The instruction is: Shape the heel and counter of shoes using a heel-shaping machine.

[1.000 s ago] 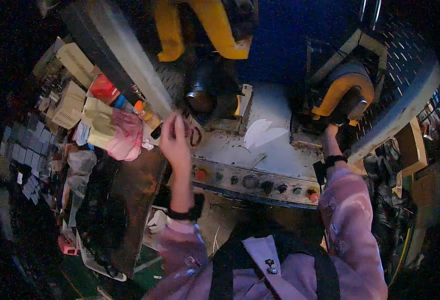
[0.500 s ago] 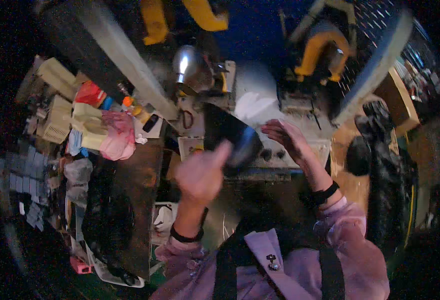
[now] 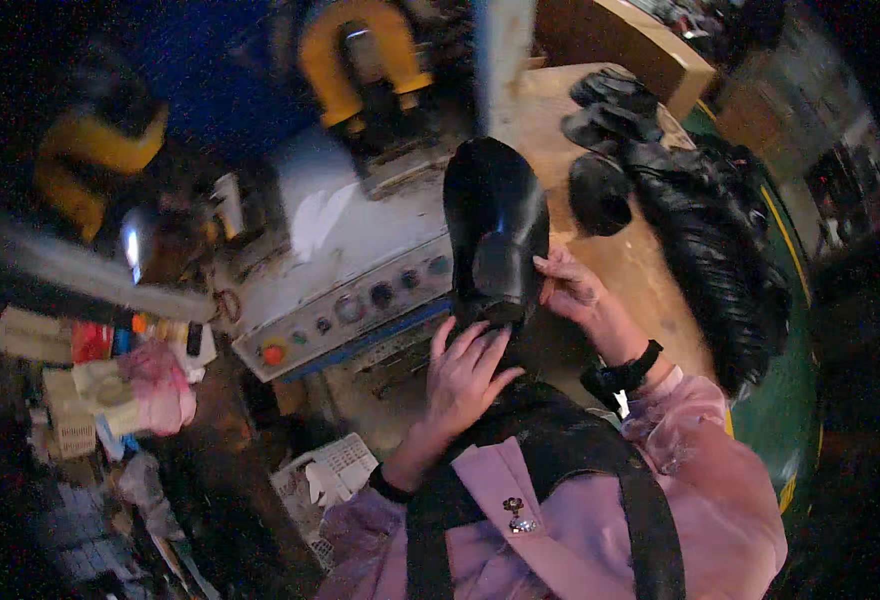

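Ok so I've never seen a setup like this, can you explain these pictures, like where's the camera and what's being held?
There's no robot here, just a person's bare hands. A wide fisheye camera worn on the head looks down at them, which is why straight edges bend. A glossy black shoe-shaped piece is held up between the left hand, at its near end, and the right hand, at its right edge. Ahead and to the left stands a grey metal machine with a row of round knobs and yellow curved parts. On the right, dark, glossy pieces are lined up on a tan tabletop; they're too blurred to identify surely.
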### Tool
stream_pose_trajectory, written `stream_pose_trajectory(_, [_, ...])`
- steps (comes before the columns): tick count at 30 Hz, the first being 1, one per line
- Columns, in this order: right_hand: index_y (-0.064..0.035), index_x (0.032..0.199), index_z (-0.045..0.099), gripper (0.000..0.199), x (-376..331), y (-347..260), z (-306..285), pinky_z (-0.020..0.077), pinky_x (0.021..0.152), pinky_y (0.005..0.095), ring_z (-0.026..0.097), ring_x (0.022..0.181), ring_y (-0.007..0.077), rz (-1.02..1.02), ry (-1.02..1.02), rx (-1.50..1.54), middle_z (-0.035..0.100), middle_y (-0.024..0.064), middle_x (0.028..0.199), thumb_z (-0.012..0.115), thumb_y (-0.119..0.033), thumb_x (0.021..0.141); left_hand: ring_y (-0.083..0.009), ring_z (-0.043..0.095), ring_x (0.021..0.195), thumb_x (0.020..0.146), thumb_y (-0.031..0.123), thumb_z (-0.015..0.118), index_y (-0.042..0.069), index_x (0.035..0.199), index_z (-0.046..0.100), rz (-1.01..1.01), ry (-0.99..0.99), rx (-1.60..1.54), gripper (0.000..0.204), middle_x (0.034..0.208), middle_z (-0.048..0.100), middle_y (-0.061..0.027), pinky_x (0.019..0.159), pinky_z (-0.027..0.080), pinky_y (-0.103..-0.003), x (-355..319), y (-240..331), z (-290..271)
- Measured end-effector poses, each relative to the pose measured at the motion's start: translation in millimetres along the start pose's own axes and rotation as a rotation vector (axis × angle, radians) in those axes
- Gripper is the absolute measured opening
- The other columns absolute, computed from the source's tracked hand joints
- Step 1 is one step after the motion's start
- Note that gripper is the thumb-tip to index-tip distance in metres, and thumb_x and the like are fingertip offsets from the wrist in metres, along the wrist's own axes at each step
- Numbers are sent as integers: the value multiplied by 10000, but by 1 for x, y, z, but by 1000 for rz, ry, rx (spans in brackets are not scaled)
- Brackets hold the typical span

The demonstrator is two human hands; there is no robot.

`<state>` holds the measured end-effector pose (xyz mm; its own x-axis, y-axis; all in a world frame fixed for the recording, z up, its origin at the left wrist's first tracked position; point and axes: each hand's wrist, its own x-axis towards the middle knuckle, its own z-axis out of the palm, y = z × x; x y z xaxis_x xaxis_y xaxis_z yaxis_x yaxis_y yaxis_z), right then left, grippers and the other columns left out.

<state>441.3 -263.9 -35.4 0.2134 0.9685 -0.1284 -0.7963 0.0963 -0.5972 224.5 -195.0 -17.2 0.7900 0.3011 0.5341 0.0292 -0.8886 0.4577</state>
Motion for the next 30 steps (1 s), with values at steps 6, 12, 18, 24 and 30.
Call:
stream_pose_trajectory(6, [-68,1204,491,393,-38,-63,-99,450,910,352,561,1051,169,-131,152,-40,592,51,1144,612,-68,830,-189,568,810,730,140,671,93,933,649,177,-73,49,209,826,632,-25,850,371,-425,64,11,113])
stream_pose_trajectory(12, [-86,1241,484,415,-60,-135,-219,398,904,284,540,1045,122,-337,388,-82,587,8,1152,609,-145,850,-192,556,815,732,116,615,120,936,659,283,-120,52,209,839,626,-18,813,383,-398,146,13,219])
stream_pose_trajectory(18, [-135,1330,414,491,-78,-159,-298,368,922,295,517,1091,150,-485,888,-203,527,31,1252,579,-197,872,-231,553,824,730,118,603,128,972,648,170,-431,218,245,829,597,-38,762,419,-381,212,-3,345])
stream_pose_trajectory(24, [-111,1330,405,524,-35,-142,-306,347,984,353,498,1153,235,-423,886,-1005,494,95,1304,593,-258,864,-289,552,931,743,39,581,68,1054,606,94,-288,-63,313,947,595,-95,816,458,-376,226,-14,374])
stream_pose_trajectory(30, [-91,1236,495,403,9,-148,-267,358,983,467,436,1169,394,-57,789,-2078,477,204,1270,486,-299,891,-385,435,1166,734,8,530,15,1154,524,0,-150,-126,421,1211,482,-217,951,395,-426,164,-25,342])
